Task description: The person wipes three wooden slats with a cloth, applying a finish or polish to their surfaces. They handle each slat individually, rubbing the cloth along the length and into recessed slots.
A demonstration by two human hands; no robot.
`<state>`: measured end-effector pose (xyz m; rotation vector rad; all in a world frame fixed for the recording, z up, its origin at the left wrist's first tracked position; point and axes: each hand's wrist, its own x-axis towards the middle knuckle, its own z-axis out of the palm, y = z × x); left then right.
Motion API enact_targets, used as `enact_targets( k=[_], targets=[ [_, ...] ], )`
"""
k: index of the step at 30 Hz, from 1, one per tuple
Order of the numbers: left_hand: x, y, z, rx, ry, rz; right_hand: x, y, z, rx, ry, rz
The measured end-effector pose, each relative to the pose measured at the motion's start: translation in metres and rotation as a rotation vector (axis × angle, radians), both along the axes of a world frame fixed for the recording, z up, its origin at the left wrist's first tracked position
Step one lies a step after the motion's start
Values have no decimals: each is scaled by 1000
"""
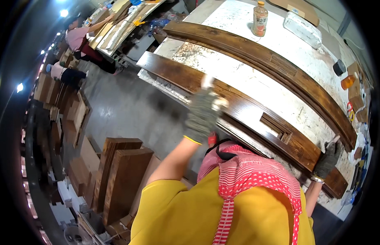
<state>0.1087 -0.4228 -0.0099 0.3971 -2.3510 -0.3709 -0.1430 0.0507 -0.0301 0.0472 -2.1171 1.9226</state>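
Note:
A long dark brown wooden board (239,102) with a rectangular cut-out lies along the table's near edge. Over its middle is my left hand (203,112), in a grey-green glove. It is smeared by motion; something whitish shows at its fingers, and I cannot make out whether it is a held thing or bare fingertips. My right hand (328,158), in a dark glove, rests across the board near its right end. Its fingers stretch past the far edge, with no held thing visible. Beyond lies a second, similar wooden board (271,61), roughly alongside the first.
On the paint-stained white table (222,57) stand a drink bottle (260,19), a clear plastic container (303,29), a black round object (339,67) and an amber bottle (348,81). Brown panels (124,179) stand on the floor at left. Two other people are farther back left.

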Motion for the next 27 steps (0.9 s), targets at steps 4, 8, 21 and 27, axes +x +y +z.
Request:
enact_targets(
  k=[4, 8, 21, 27],
  targets=[
    [8, -55, 34, 59, -64, 98, -2, 0, 2, -17, 29, -80],
    [-16, -19, 13, -106, -146, -380, 6, -40, -11, -31, -79, -63],
    [4, -147, 36, 361, -192, -248, 12, -50, -14, 173, -39, -138],
    [26, -217, -21, 53, -109, -92, 10, -45, -19, 169, -91, -154]
  ],
)
